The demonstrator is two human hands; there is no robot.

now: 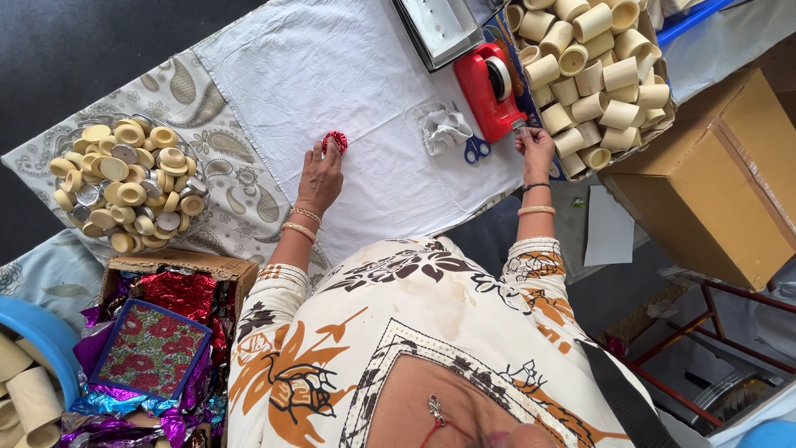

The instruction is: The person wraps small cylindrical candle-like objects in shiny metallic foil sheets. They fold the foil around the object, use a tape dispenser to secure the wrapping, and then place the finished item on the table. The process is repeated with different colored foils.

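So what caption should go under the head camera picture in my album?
Left hand presses a small red ring on white cloth; right hand reaches the red tape dispenser.

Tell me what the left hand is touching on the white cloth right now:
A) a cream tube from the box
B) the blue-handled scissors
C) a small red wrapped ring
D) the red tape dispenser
C: the left hand has its fingertips on the small red wrapped ring on the white cloth, while the right hand is over at the red tape dispenser.
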